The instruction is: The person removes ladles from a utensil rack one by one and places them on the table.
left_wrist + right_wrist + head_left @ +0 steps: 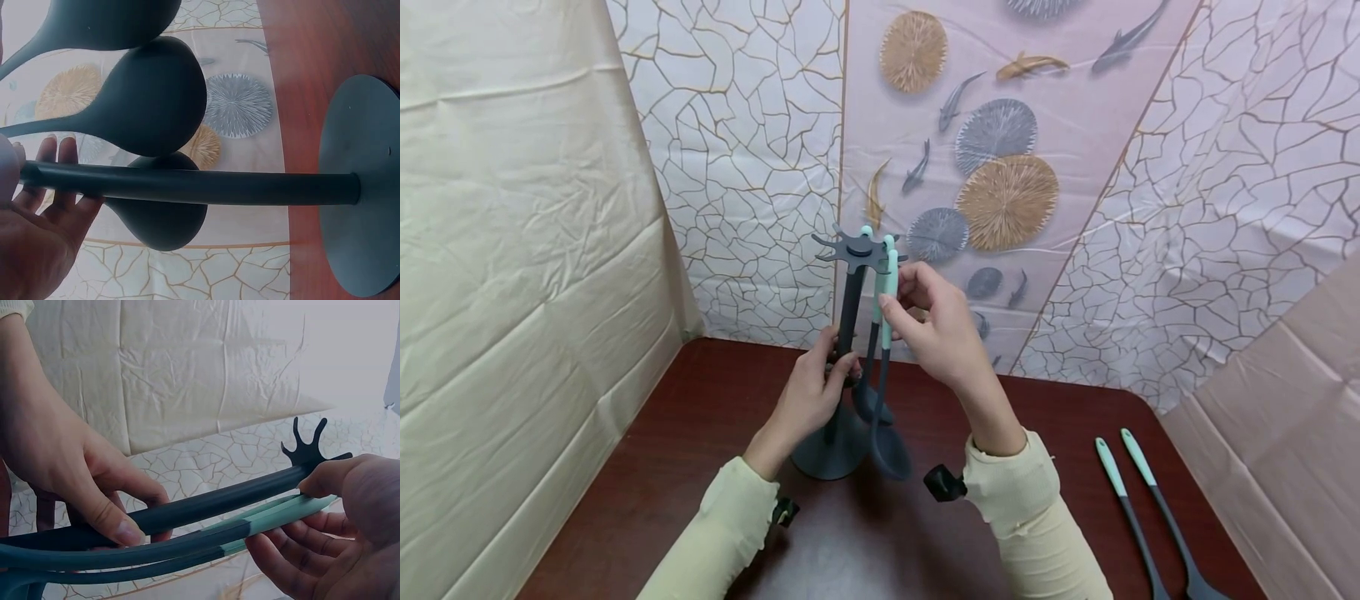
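Observation:
A dark grey utensil stand has a round base (827, 454), an upright pole (250, 187) and a top rack (853, 248) of curved hooks. My left hand (808, 387) grips the pole below the rack, fingers curled round it. With thumb and fingers, my right hand (936, 321) pinches the mint-green handle (294, 514) of a dark cooking spoon (891, 454) beside the rack. Its handle top is right at a hook. Behind it hangs another mint-handled utensil (874, 406). The left wrist view shows another rounded head (165, 228) partly hidden behind the pole.
Two more mint-handled utensils, a left one (1112, 471) and a right one (1140, 458), lie on the dark red table (715, 417) at the right. Patterned cloth (737, 167) hangs behind the table, and plain cream cloth (527, 292) hangs at the left.

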The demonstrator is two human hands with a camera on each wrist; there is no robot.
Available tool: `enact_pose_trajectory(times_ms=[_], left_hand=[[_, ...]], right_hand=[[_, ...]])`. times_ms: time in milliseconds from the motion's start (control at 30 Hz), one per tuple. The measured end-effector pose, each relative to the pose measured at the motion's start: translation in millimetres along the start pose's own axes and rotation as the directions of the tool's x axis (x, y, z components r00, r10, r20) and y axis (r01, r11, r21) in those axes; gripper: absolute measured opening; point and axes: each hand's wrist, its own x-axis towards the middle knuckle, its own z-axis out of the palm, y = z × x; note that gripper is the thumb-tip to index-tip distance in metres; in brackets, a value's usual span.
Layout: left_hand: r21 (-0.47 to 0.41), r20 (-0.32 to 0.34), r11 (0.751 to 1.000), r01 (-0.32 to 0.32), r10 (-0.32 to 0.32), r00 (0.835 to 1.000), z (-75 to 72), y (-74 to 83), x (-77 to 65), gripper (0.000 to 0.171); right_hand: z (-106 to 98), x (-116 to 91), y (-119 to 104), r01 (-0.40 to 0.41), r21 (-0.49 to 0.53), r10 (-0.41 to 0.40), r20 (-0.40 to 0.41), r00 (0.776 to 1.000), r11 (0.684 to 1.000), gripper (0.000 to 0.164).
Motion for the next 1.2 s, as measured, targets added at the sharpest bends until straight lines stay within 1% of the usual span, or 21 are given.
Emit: enact_pose_trajectory(times_ms=[167, 367, 567, 767, 933, 1067, 1200], left_hand=[[-0.001, -0.005, 1.000, -0.010, 0.010, 1.000, 0.3, -0.2, 0.0, 0.027], [-0.007, 0.000, 1.000, -0.004, 0.004, 1.000, -0.3, -1.4, -0.8, 0.025], [-0.002, 0.004, 1.000, -0.006, 0.006, 1.000, -0.5, -2.1, -0.8, 0.027], [0.002, 0.003, 1.000, -0.013, 0.013, 1.000, -0.3, -2.2, -0.4, 0.026], [-0.009, 0.005, 1.000, -0.013, 0.013, 1.000, -0.3, -2.0, -0.2, 0.025], [-0.003, 0.006, 1.000, -0.011, 0.011, 1.000, -1.1, -1.2, 0.0, 0.024], [-0.004, 0.008, 1.000, -0.009, 0.009, 1.000, -1.4, -1.5, 0.1, 0.024]], right_hand=[[-2, -1, 0, 0.007, -0.004, -0.007, 0.010, 1.000, 1.000, 0.017], [-6, 0, 3, 0.017, -0.025, -0.016, 0.040, 0.999, 1.000, 0.020], [-9, 0, 4, 0.031, -0.022, -0.030, 0.058, 0.998, 0.999, 0.020], [-8, -1, 6, 0.079, -0.017, -0.078, 0.049, 0.996, 0.997, 0.018], [-7, -1, 11, 0.120, -0.058, -0.119, 0.018, 0.993, 0.991, 0.017], [-7, -1, 12, 0.120, -0.067, -0.120, 0.006, 0.993, 0.990, 0.018], [-6, -2, 12, 0.102, -0.064, -0.102, 0.004, 0.995, 0.993, 0.019]])
